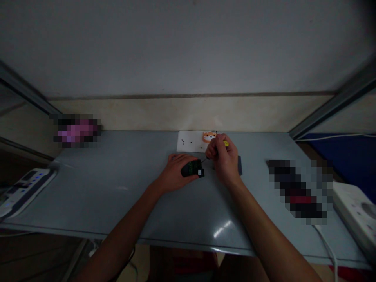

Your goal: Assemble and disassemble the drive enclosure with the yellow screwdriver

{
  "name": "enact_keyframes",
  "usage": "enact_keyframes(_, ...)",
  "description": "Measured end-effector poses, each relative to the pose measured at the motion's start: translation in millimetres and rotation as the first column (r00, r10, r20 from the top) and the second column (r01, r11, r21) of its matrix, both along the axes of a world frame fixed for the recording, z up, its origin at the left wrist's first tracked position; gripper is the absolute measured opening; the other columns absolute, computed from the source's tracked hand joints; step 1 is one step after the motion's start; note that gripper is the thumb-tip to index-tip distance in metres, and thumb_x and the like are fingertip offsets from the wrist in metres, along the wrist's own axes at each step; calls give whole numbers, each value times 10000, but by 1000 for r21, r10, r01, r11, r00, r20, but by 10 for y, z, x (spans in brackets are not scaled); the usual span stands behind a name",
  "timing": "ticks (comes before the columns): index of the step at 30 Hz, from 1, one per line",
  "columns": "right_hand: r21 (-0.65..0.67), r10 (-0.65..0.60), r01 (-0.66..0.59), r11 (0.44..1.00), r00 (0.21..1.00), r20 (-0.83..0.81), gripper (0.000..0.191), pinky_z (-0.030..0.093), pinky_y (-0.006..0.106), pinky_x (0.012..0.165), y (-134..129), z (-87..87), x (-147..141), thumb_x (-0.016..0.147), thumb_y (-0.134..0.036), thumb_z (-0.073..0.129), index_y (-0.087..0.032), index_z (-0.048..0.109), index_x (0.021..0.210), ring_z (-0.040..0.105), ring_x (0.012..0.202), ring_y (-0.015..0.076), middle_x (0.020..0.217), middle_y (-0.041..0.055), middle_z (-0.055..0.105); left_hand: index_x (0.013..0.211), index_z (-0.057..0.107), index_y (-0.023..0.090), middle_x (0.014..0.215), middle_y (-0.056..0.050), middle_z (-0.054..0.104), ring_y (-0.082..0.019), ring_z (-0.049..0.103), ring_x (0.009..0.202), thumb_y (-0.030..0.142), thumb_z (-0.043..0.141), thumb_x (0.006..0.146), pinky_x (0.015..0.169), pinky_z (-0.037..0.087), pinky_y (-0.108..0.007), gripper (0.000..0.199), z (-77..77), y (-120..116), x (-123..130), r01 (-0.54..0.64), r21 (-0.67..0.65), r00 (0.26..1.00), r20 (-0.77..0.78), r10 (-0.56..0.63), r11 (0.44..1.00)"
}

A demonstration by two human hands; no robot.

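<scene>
My left hand [177, 171] is wrapped round a small dark device [192, 168] with a greenish board and a pale square part at its right end. To its right, my right hand [223, 156] grips a screwdriver with a yellow-and-black handle [226, 143]. The thin shaft points left and down to the device's upper right edge; whether the tip touches is too small to tell. Just behind the hands lies a white sheet [189, 145] with several tiny dark pieces on it. An orange-and-white animal-face item [209, 136] is at the sheet's right end.
A dark flat piece [240, 165] lies partly behind my right hand. Power strips stand at the far left [28, 190] and far right [354, 207] of the grey table [117, 211]. Blurred items sit at the back left [78, 131] and right [296, 190]; a white cable [327, 244] runs off the front edge.
</scene>
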State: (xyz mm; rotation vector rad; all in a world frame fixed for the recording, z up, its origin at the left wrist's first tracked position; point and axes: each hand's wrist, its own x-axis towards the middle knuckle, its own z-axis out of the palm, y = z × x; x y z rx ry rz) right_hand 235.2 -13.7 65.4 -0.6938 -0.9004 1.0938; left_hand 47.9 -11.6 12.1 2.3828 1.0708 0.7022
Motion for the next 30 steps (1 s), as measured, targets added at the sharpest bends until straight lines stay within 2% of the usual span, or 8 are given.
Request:
enact_keyframes(9,-38,13,-12,999,1000,23,434,292,235,470,-12,-38,-52,905,-547,730,-248,449,764,326,519,78,615,-83,396,1330,620,312,1340,-41,703,-279,612,1283,439,813,865,1168,331,-496,519,0,-5,5,0,3,1000,7,0,1000)
enact_keyframes(30,-32,33,-32,999,999,37,429,280,235,467,0,-37,-82,882,-565,748,-259,465,785,304,503,82,590,-91,375,1335,614,313,1349,-40,702,-279,611,1291,433,815,867,1167,331,-501,524,0,3,3,1,-4,1000,0,-1,1000)
